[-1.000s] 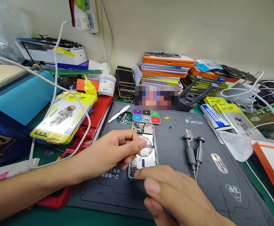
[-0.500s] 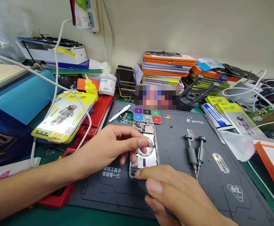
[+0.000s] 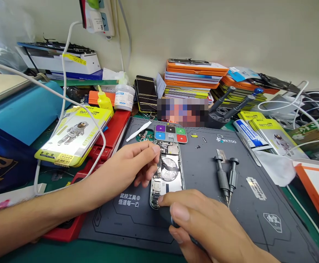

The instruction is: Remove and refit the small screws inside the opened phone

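An opened phone (image 3: 171,188) lies upright on the dark mat (image 3: 203,175), its inner parts and a round silvery coil (image 3: 169,171) showing. My left hand (image 3: 145,160) hovers at the phone's upper left edge, thumb and forefinger pressed together; whatever they hold, if anything, is too small to name. At the phone's lower end, my right hand (image 3: 192,215) touches the parts with its forefinger tip. A dark tool (image 3: 168,215) is partly visible beneath that forefinger, held against the thumb. Most of the tool is hidden by the hand.
Two screwdrivers (image 3: 227,180) and a blade (image 3: 256,188) lie right of the phone. Above it is a coloured tray (image 3: 170,133), with a white pry tool (image 3: 139,131) to its left. Battery boxes (image 3: 74,135) and a red case (image 3: 112,135) stand left; a white cable crosses there.
My left hand has moved left and up from over the coil to the phone's edge, uncovering the coil and a dark strip across it. My right hand has hardly moved.
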A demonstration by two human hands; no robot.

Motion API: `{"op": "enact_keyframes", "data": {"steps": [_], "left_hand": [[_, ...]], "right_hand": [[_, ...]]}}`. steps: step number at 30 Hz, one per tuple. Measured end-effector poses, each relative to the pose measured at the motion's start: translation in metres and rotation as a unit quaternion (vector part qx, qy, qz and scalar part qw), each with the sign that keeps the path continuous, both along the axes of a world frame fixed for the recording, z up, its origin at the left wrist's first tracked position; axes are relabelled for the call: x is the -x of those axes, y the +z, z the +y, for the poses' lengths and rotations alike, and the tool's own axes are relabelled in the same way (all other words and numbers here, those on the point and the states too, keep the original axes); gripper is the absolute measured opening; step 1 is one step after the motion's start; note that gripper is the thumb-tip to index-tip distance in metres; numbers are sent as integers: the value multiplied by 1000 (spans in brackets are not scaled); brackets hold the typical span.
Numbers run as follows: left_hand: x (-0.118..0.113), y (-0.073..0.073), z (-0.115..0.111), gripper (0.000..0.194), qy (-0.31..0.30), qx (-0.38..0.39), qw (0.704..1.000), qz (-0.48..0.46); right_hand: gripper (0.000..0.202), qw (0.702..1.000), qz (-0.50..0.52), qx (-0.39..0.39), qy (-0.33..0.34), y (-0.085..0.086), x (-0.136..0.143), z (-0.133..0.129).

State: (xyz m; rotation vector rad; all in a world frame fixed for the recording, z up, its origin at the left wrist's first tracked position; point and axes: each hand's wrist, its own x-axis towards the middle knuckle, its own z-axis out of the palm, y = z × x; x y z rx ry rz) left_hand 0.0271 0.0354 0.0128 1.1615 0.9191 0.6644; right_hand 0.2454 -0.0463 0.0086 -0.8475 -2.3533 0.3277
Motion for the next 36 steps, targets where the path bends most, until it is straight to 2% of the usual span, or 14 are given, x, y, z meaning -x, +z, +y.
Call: {"op": "enact_keyframes", "data": {"steps": [9, 14, 23, 30, 36], "left_hand": [[1, -2, 0, 33, 18, -11, 1000, -7], [1, -4, 0, 41, 4, -25, 1000, 1], [2, -3, 0, 39, -11, -31, 999, 30], [3, -5, 0, 44, -26, -59, 997, 50], [3, -3, 0, 41, -35, -61, 996, 63]], "right_hand": [[60, 999, 27, 17, -7, -5, 0, -1], [60, 999, 34, 13, -11, -8, 1, 1], [56, 1000, 25, 5, -17, -4, 2, 1], [66, 997, 46, 32, -51, -1, 2, -1], [72, 998, 54, 29, -23, 0, 3, 0]]}}
